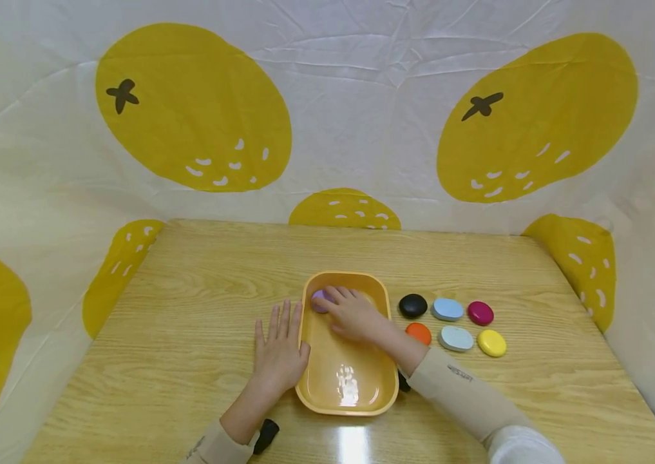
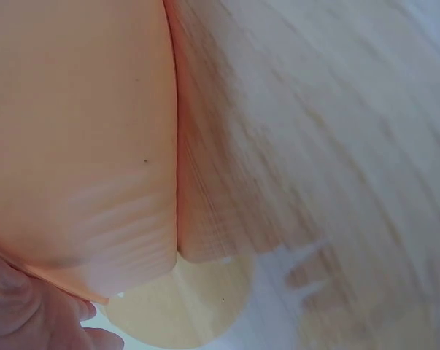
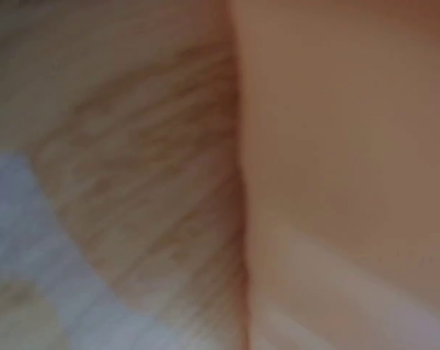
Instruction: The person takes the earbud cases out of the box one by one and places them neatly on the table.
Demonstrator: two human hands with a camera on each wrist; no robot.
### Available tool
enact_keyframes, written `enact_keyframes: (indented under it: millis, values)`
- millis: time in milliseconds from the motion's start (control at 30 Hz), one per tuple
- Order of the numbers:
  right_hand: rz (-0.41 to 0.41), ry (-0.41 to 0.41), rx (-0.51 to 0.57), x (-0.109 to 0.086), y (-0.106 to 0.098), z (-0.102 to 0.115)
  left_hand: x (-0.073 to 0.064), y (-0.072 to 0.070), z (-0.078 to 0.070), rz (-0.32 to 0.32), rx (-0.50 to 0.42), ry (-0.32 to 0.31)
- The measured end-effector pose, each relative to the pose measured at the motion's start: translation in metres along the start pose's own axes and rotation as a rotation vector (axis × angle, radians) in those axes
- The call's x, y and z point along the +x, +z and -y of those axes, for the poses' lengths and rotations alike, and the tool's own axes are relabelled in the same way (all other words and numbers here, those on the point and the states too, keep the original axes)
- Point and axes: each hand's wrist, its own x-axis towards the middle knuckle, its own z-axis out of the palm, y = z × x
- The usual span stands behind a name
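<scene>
A yellow-orange rectangular tray (image 1: 346,411) with rounded corners lies on the wooden table. My right hand (image 1: 353,316) reaches into its far left part, fingertips and thumb at a small purple round piece (image 1: 320,301). The fingers partly cover that piece, which lies near the corner. Along the tray's left side, my left hand (image 1: 281,361) rests with fingers spread straight and the thumb by the rim. In the left wrist view the tray's outer wall (image 2: 81,131) fills the left, with part of my left hand (image 2: 30,313) below. The right wrist view is blurred and shows no fingers.
Right of the tray lie smooth pieces in two rows: black (image 1: 413,306), light blue (image 1: 447,309) and magenta (image 1: 480,313) behind, orange (image 1: 418,333), pale blue (image 1: 456,338) and yellow (image 1: 492,343) in front. A white cloth (image 1: 362,129) with yellow fruit shapes hangs behind the table.
</scene>
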Motion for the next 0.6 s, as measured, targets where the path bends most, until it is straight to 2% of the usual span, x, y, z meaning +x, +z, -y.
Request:
enact_keyframes:
  millis: [233, 600]
  values:
    - [-0.058, -0.039, 0.023, 0.0047, 0.0114, -0.0004, 0.0011, 0.0006, -0.0005, 0.006, -0.011, -0.006]
    - [-0.095, -0.075, 0.124, 0.0067, 0.0101, 0.0014, 0.0018, 0.0015, -0.0001, 0.015, -0.006, -0.012]
